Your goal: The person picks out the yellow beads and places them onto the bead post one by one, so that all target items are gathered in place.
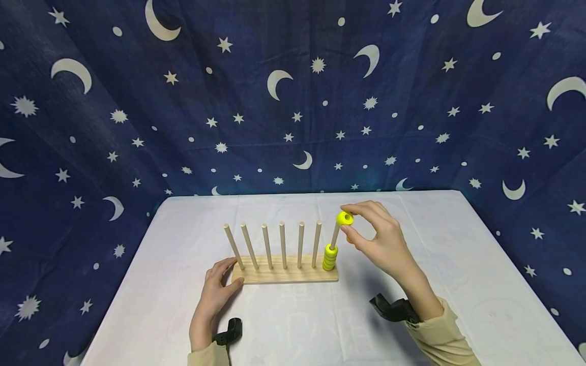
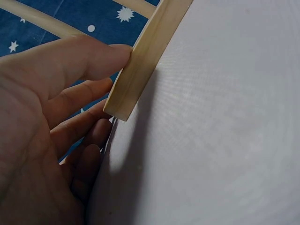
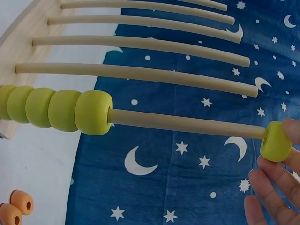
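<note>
A wooden peg board (image 1: 288, 276) with a row of several upright pegs stands on the table. My left hand (image 1: 217, 287) grips its left end, thumb on the front edge (image 2: 136, 70) and fingers behind. Several yellow beads (image 1: 329, 257) are stacked low on the rightmost peg (image 3: 187, 123). At that peg's tip my right hand (image 1: 383, 239) pinches another yellow bead (image 3: 275, 141) between thumb and fingers. The bead meets the tip; whether the peg has entered its hole I cannot tell. The other pegs (image 1: 283, 246) carry no beads.
Two orange beads (image 3: 21, 202) lie on the white tablecloth (image 1: 293, 325), to the right of the board and mostly hidden by my right hand in the head view. A dark blue curtain (image 1: 293, 101) with moons and stars hangs behind the table.
</note>
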A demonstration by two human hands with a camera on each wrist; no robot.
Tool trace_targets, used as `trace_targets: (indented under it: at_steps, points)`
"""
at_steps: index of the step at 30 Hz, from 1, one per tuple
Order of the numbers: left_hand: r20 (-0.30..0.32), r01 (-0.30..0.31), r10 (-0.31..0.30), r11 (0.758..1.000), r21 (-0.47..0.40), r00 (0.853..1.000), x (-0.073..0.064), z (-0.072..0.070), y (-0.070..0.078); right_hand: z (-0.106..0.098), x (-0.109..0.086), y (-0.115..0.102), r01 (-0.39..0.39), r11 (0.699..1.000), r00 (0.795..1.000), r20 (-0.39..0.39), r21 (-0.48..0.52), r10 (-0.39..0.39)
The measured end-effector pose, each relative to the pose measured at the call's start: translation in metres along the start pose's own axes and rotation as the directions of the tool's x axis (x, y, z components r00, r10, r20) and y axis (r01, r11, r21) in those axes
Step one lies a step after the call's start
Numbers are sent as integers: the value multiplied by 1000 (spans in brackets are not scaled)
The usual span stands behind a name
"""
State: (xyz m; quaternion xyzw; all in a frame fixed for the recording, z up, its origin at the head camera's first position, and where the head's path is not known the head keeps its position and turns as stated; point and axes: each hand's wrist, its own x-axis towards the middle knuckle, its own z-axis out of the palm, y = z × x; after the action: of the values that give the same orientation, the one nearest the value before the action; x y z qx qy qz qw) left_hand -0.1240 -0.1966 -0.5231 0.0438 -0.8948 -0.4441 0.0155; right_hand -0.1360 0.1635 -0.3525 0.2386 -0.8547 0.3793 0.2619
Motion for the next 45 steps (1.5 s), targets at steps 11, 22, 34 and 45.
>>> trace_targets:
  at_steps: [11, 22, 34, 45]
  points:
    - [23, 26, -26, 1000, -5, 999, 1, 0, -2, 5, 2, 0, -9, 1000, 1000, 20, 9, 9]
    - [32, 37, -37, 999, 1, 999, 1, 0, 0, 9, 2, 1, -43, 999, 998, 41, 10, 43]
    - [45, 50, -51, 999, 6, 998, 2, -1, -1, 13, -1, 5, -57, 998, 997, 56, 0, 56]
    - [-15, 0, 0, 1000, 4, 1000, 0, 0, 1, 15, -3, 4, -83, 996, 994, 74, -12, 84]
